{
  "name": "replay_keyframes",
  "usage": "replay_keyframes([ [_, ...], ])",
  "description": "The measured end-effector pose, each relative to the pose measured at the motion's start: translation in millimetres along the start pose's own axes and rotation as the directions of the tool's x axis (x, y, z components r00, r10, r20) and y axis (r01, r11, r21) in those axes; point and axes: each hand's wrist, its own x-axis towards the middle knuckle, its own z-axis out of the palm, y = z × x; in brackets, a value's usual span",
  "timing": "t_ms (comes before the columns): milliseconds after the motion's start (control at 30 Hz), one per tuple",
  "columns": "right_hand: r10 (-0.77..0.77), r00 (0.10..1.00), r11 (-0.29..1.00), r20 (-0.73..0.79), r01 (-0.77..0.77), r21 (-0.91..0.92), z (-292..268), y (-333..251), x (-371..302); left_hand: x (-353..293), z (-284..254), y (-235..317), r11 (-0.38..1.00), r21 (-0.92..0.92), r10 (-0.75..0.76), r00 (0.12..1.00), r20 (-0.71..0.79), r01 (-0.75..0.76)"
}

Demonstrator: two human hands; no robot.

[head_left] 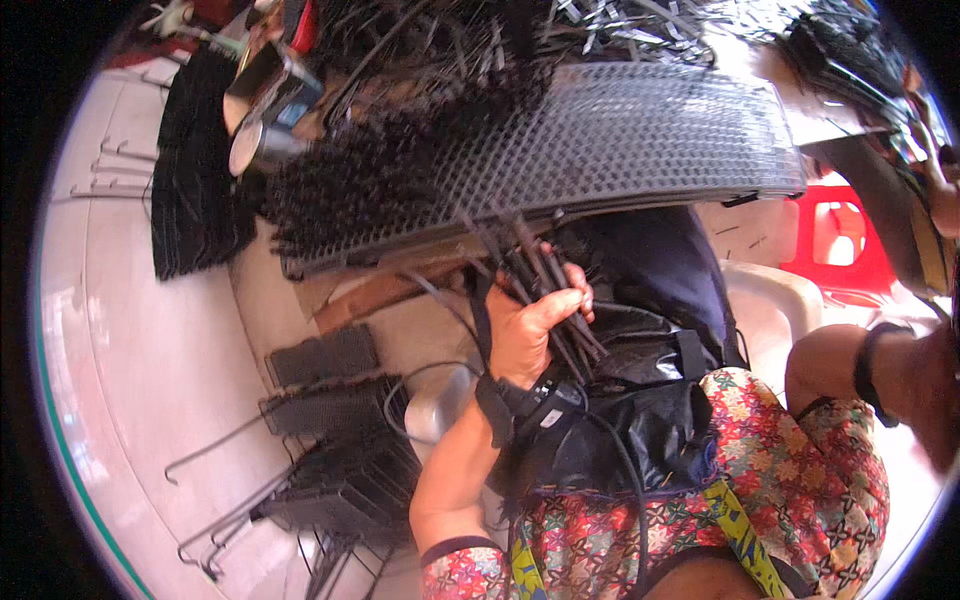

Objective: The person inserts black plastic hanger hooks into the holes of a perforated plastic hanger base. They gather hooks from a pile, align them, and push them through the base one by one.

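Note:
My left hand (540, 320) is closed around a bundle of thin dark rods (560, 290), which stick out above and below the fingers, over my lap. Just beyond it lies a wide grey perforated tray (620, 130) with rows of small holes. Dark upright pieces (370, 170) fill the tray's left part densely, while bare holes show on its right. At the right edge, my right hand (930, 400) is dark and partly cut off, past a black wrist band; its fingers cannot be made out.
Loose dark strips (640, 25) are heaped behind the tray. A metal can (262, 148) stands at its left end. Stacked black racks with wire hooks (340, 470) lie on the left floor. A red plastic stool (840, 245) and another person's hand (943, 190) are at right.

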Motion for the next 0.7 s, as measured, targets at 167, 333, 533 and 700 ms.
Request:
replay_keyframes([
  [167, 0.497, 0.840, 0.867, -0.219, -0.470, 0.165, 31.6, 47.7, 7.9, -5.4, 5.3, 6.4, 0.998, 0.053, -0.034, 0.999, 0.010, 0.034],
  [333, 0.442, 0.858, 0.815, -0.261, -0.263, 0.516, 23.0, 102.5, 51.9, -3.1, 17.3, 11.4, 0.995, 0.098, -0.011, 1.000, 0.001, 0.011],
  [533, 0.282, 0.908, 0.940, -0.311, -0.197, 0.277, 6.0, 129.4, 80.4, -4.8, 10.7, 3.7, 0.998, 0.069, 0.009, 1.000, -0.027, -0.007],
  [700, 0.220, 0.966, 0.972, -0.133, -0.228, -0.052, 46.2, 145.0, 41.5, -6.4, 11.8, 7.5, 0.998, 0.066, 0.010, 1.000, -0.020, -0.008],
])
